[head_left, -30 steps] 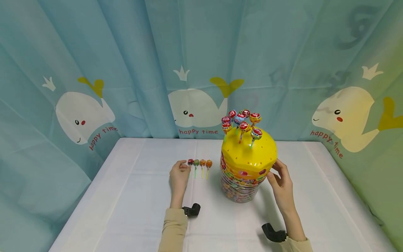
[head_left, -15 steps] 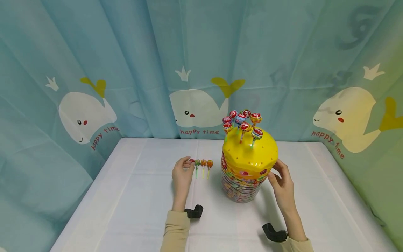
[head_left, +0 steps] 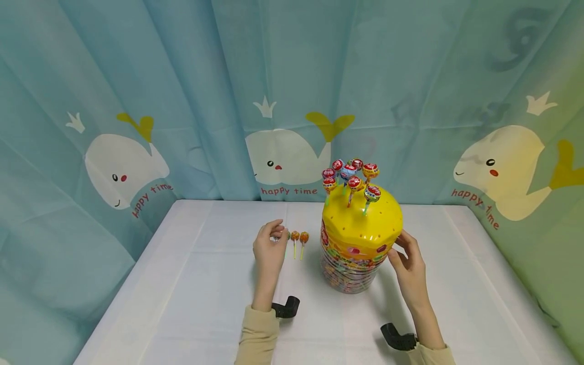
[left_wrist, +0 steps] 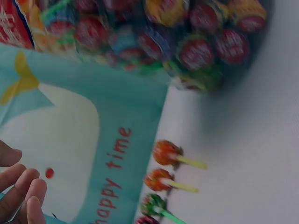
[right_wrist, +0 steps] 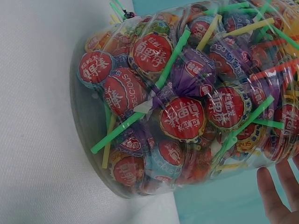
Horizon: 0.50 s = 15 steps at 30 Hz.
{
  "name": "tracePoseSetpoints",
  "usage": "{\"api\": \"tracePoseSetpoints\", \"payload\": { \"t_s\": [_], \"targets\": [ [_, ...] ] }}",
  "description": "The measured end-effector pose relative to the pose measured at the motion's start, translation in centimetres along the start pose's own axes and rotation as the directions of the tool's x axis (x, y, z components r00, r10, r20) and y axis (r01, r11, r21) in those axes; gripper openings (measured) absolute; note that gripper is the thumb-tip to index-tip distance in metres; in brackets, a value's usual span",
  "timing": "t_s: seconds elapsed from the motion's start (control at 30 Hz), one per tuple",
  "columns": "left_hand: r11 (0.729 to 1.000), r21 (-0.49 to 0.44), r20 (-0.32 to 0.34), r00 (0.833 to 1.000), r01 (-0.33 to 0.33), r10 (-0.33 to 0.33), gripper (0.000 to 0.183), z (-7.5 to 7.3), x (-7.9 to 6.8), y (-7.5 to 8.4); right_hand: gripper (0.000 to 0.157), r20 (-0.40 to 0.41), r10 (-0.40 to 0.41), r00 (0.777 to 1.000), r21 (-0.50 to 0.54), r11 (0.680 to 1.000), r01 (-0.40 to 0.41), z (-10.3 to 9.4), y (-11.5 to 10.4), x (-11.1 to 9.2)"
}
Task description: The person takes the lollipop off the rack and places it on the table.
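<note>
A large clear jar (head_left: 349, 276) full of wrapped lollipops stands on the table under a yellow lid (head_left: 376, 223). My right hand (head_left: 410, 276) rests against its right side just below the lid, fingers fairly straight in the right wrist view. Left of the jar lies a row of lollipops: two orange ones (left_wrist: 167, 152), a green one (left_wrist: 153, 204) and a dark red one (left_wrist: 146, 220). Over the row's left end hovers my left hand (head_left: 268, 253), fingers loosely bent and holding nothing. In the head view it hides the red candy and part of the green one.
Several lollipops (head_left: 354, 184) stand upright in the lid's holes, mostly toward its back left. A white cloth covers the table (head_left: 196, 284). Behind it hangs a blue-green curtain (head_left: 292, 66) with whale prints.
My left hand has moved right and slightly up, from beside the red lollipop to over it and the green one. My right hand and the jar have stayed in place.
</note>
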<state>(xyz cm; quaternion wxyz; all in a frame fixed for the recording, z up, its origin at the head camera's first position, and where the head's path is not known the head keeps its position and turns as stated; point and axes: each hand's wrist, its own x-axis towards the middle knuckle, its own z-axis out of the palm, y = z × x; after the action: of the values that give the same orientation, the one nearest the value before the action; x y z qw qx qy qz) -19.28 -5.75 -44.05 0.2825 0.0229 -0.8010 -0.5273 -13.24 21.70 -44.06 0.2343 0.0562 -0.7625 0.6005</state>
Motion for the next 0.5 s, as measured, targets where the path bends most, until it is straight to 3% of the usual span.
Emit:
{"api": "tracePoseSetpoints", "payload": {
  "t_s": [0.3, 0.5],
  "targets": [
    [0.992, -0.038, -0.003, 0.993, -0.119, 0.119, 0.022, -0.2, -0.3, 2.4, 0.048, 0.004, 0.015, 1.000, 0.002, 1.000, -0.016, 0.1, -0.1, 0.0],
    [0.986, -0.043, 0.006, 0.987, -0.161, 0.161, 0.022, 0.1, -0.2, 3.7, 0.047, -0.003, 0.031, 1.000, -0.004, 1.000, -0.031, 0.0, -0.1, 0.0]
  ]
}}
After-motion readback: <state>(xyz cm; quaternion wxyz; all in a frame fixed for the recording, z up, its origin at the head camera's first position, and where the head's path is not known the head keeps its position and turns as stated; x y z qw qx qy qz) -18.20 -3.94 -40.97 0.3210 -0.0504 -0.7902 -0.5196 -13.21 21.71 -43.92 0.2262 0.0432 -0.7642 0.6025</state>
